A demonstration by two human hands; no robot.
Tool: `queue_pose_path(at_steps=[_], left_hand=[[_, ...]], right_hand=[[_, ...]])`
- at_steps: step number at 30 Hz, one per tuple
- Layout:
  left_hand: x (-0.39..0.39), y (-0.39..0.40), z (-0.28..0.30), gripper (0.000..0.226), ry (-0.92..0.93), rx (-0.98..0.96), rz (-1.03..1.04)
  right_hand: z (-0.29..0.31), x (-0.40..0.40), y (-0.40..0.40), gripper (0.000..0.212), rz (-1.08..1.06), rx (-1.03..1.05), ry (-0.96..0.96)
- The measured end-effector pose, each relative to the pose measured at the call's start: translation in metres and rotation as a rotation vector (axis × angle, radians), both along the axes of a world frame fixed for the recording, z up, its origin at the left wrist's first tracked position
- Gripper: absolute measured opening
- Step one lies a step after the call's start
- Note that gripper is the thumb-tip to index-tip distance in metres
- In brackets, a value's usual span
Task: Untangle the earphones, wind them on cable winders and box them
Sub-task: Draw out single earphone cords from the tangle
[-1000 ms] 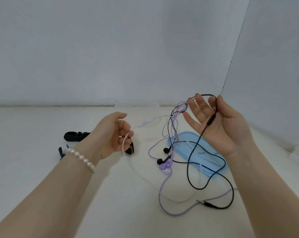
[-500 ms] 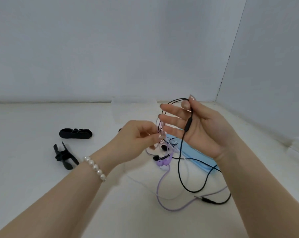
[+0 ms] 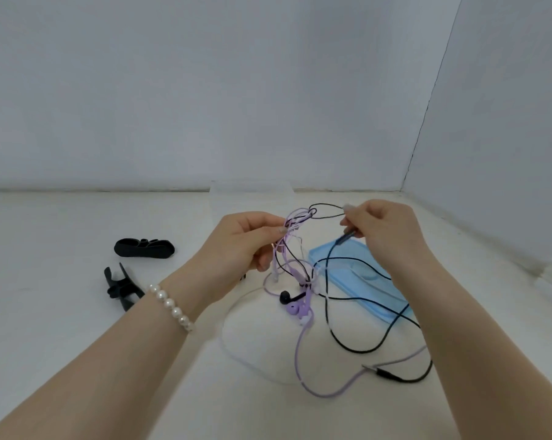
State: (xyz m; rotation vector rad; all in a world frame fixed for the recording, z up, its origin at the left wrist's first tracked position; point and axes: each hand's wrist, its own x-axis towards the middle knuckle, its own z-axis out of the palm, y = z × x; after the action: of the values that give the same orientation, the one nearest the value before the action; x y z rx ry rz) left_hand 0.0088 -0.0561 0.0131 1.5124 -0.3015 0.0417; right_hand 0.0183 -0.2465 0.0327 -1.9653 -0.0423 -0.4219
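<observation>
Earphones [image 3: 295,249], a knot of black, purple and white cords, hang between my two hands above the pale table [image 3: 62,328]. My left hand [image 3: 242,242] has its fingers curled in and pinches the snarl where the purple and white strands bunch together. My right hand [image 3: 382,230] is closed too, thumb and fingers gripping the black cable [image 3: 327,300] at its inline remote, with a thin black loop arching from it across to the knot. Below the hands the cords droop onto the table: a black earbud [image 3: 284,296] and a purple earbud [image 3: 295,309] lie just beside each other, the purple cable [image 3: 300,360] curls toward me, and the black plug [image 3: 384,373] rests near my right forearm. A faint white cord seems to loop on the table under my left wrist, though it nearly blends in. Part of the black cable crosses the blue lid [image 3: 363,274]. Two black cable winders [image 3: 144,248] sit well apart to the left. A pearl bracelet [image 3: 171,304] rings my left wrist.
</observation>
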Motion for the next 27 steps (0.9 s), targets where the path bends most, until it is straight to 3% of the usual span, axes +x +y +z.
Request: queue_pose_path(at_steps=[3,6,9,12,14,21,27], left_hand=[[0.001,-0.001,0.0,0.014,-0.011,0.013,0.014],[0.0,-0.002,-0.001,0.01,-0.044,0.053,0.066],[-0.001,-0.003,-0.002,0.011,-0.069,0.1,0.115],[-0.003,-0.003,-0.001,0.011,-0.055,0.107,0.113],[-0.004,-0.003,-0.001,0.012,-0.051,0.121,0.102],[-0.008,-0.005,0.0,0.011,-0.069,0.216,0.094],[-0.009,-0.005,0.002,0.013,-0.064,0.256,0.119]], right_hand=[[-0.005,0.0,0.003,0.003,-0.022,-0.183,-0.011],[-0.004,-0.001,0.006,0.018,-0.063,-0.205,-0.137],[0.003,-0.01,0.009,0.012,-0.013,-0.069,-0.229],[0.003,-0.014,0.015,0.041,0.063,-0.101,-0.171],[0.002,-0.014,0.017,0.05,0.056,-0.171,-0.107],[0.002,-0.014,0.017,0.017,0.232,0.007,0.025],[0.002,-0.012,0.018,0.013,0.229,0.023,0.091]])
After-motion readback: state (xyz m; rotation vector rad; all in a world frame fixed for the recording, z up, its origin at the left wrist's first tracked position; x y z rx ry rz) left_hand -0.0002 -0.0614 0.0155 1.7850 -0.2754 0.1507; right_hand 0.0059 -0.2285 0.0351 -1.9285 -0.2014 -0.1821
